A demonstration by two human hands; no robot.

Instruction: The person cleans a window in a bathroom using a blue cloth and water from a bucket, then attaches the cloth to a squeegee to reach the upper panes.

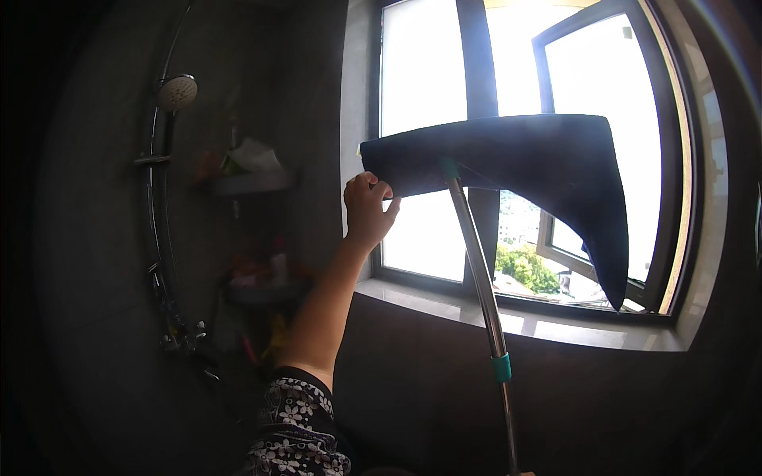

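Note:
A dark cloth spreads across the head of a flat mop, raised in front of the window. Its right part hangs down in a long point. At the cloth's lower left corner is my left hand, with curled fingers on the edge and the thumb apart. From a green joint under the cloth, a metal mop pole runs down to the bottom edge, with a green collar partway. Only a sliver of my right hand shows, around the pole's lowest visible part. The mop head itself is hidden by the cloth.
Behind the cloth, a window has a fixed pane and an outward-opened sash above a pale sill. On the dark left wall are a shower head, its rail and two loaded shelves, dimly lit.

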